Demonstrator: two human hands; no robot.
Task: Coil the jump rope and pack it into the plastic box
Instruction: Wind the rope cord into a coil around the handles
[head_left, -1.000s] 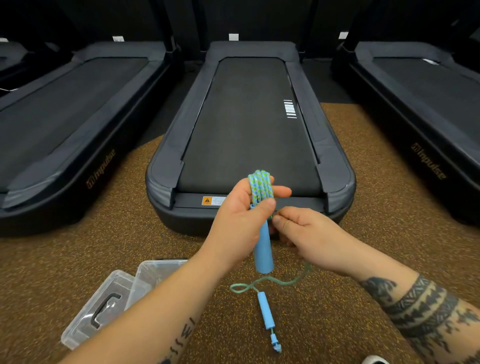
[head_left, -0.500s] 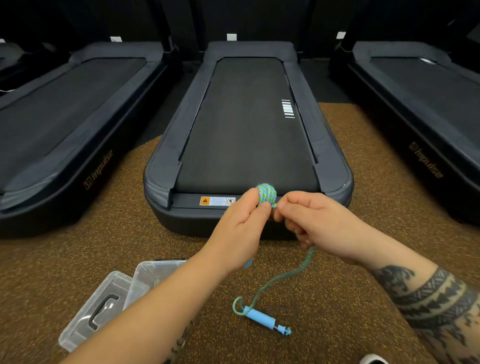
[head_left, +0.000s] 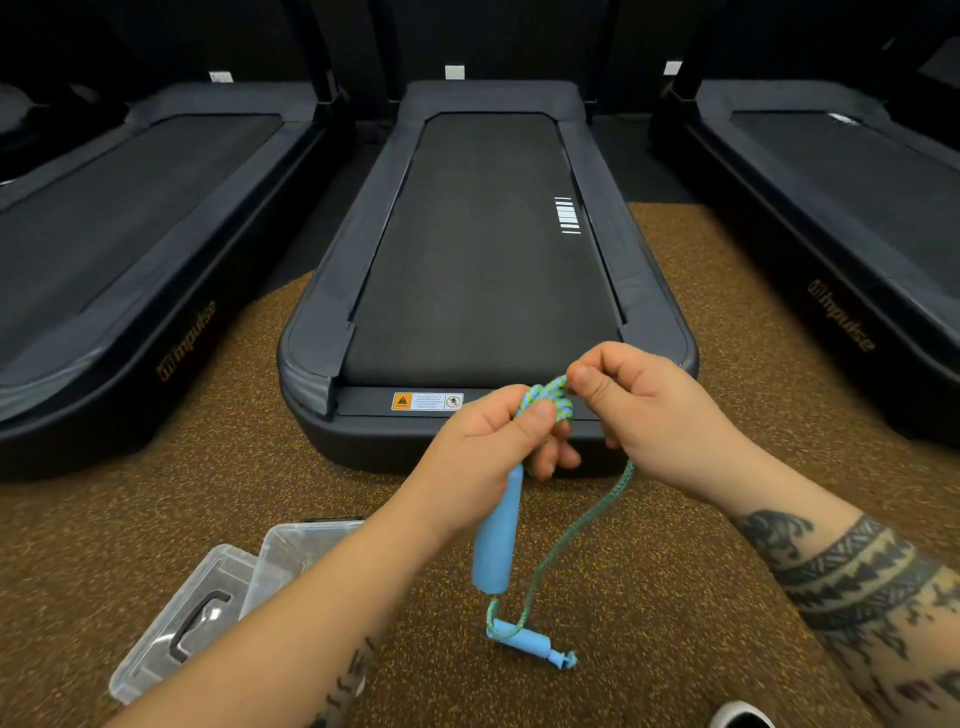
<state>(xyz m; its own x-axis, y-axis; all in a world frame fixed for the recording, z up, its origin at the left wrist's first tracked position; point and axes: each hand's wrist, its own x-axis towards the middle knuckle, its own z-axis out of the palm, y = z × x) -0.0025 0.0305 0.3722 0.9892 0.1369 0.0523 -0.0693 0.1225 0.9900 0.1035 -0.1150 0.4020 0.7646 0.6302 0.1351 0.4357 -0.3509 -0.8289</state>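
Note:
My left hand (head_left: 488, 447) grips a blue handle (head_left: 497, 535) of the jump rope, with green-and-blue rope coils (head_left: 548, 402) bunched at its top. My right hand (head_left: 639, 410) pinches the rope right at the coils. From that hand a loose strand (head_left: 576, 545) hangs down to the second blue handle (head_left: 524, 640), which lies on the floor. The clear plastic box (head_left: 291, 545) stands open at lower left, partly hidden by my left forearm, and its lid (head_left: 182, 618) with a dark grip lies beside it.
A dark treadmill (head_left: 488, 270) stands straight ahead, its rear edge just beyond my hands. Two more treadmills flank it, one at left (head_left: 119, 249) and one at right (head_left: 841, 218). The floor is brown speckled rubber (head_left: 727, 322). A white shoe tip (head_left: 740, 717) shows at the bottom edge.
My right hand has risen and carried the rope over the top of the coils. The held handle has swung back to vertical. The floor handle has been dragged a little.

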